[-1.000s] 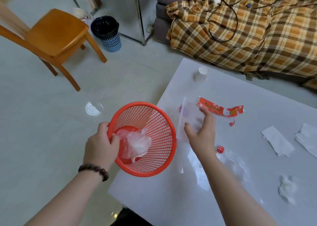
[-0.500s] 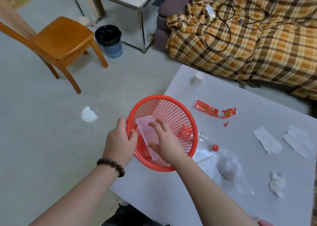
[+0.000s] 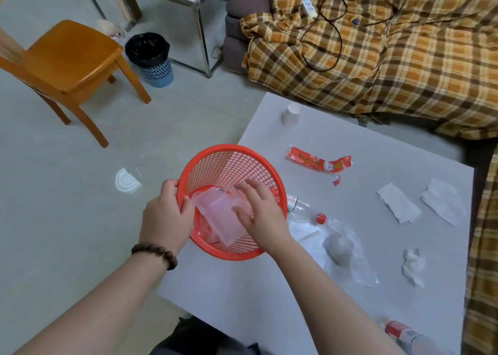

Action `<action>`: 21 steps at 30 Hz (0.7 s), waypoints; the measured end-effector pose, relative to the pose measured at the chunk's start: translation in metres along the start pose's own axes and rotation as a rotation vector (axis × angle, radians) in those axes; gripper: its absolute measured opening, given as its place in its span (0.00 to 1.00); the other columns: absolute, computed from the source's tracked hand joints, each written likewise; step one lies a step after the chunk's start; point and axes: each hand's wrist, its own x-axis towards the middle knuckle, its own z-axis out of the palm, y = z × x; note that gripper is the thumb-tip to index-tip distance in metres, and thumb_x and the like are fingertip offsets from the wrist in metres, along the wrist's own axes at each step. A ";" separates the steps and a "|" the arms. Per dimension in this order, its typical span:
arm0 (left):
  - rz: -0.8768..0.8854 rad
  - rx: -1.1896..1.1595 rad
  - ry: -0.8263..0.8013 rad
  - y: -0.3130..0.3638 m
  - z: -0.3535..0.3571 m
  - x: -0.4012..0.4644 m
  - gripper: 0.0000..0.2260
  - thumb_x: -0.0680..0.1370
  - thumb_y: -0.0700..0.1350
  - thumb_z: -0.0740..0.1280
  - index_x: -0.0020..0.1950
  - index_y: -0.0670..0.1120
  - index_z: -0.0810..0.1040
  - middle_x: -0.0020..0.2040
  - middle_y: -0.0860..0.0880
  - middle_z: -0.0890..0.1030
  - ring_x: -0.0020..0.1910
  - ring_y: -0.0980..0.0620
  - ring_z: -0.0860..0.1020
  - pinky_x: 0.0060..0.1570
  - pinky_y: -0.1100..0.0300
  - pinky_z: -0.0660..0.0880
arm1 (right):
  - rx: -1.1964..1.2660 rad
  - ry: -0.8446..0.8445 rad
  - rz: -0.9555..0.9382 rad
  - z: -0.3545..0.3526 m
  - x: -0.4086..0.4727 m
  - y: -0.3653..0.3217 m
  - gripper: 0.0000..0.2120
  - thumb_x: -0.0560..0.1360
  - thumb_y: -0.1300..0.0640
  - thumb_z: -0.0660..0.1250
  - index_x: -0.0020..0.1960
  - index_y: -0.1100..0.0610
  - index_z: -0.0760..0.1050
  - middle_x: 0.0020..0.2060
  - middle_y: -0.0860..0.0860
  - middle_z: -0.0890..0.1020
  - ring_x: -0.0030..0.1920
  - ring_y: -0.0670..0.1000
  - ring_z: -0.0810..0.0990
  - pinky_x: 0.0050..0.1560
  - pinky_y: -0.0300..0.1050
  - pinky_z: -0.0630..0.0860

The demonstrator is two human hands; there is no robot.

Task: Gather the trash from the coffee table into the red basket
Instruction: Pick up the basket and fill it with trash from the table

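Note:
My left hand (image 3: 167, 214) grips the near-left rim of the red mesh basket (image 3: 237, 158), which tilts at the coffee table's left edge. My right hand (image 3: 260, 210) reaches inside the basket, fingers spread on a clear plastic bag (image 3: 218, 214) lying in it. On the white table (image 3: 242, 300) lie a red snack wrapper (image 3: 318, 162), a small red scrap (image 3: 336, 179), a crushed clear bottle with a red cap (image 3: 320, 218), a crumpled clear bag (image 3: 342, 244), two flat tissues (image 3: 398, 206) (image 3: 442, 205), a wadded tissue (image 3: 413, 265) and a white paper cup (image 3: 291, 114).
A bottle with a red label (image 3: 398, 331) lies at the table's near right corner. A sofa under a plaid blanket (image 3: 377, 53) runs behind and right of the table. On the floor to the left stand a wooden chair (image 3: 70, 55) and a black-lined bin (image 3: 149, 55).
My right hand picked the clear bag off the table and carried it left into the basket. The basket moved right, over the table's edge, still in my left hand.

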 end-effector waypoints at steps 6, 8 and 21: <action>0.024 0.084 0.037 -0.008 0.008 0.011 0.09 0.73 0.38 0.67 0.53 0.42 0.74 0.39 0.39 0.82 0.37 0.35 0.79 0.36 0.56 0.67 | -0.087 0.165 0.319 -0.021 -0.028 0.092 0.20 0.73 0.57 0.69 0.63 0.58 0.72 0.62 0.57 0.72 0.63 0.57 0.70 0.63 0.47 0.67; 0.025 0.114 0.030 -0.011 0.011 0.012 0.09 0.74 0.38 0.67 0.53 0.41 0.74 0.39 0.38 0.82 0.37 0.35 0.79 0.36 0.55 0.68 | -0.153 0.038 0.464 -0.017 -0.030 0.124 0.26 0.72 0.55 0.69 0.68 0.58 0.68 0.67 0.59 0.68 0.67 0.59 0.67 0.67 0.52 0.65; -0.079 0.261 0.020 -0.037 0.007 0.000 0.10 0.75 0.42 0.66 0.55 0.44 0.73 0.38 0.40 0.82 0.36 0.35 0.80 0.37 0.47 0.76 | -0.280 -0.239 0.644 0.031 -0.002 0.194 0.32 0.71 0.54 0.68 0.71 0.51 0.58 0.58 0.59 0.72 0.57 0.61 0.71 0.55 0.54 0.71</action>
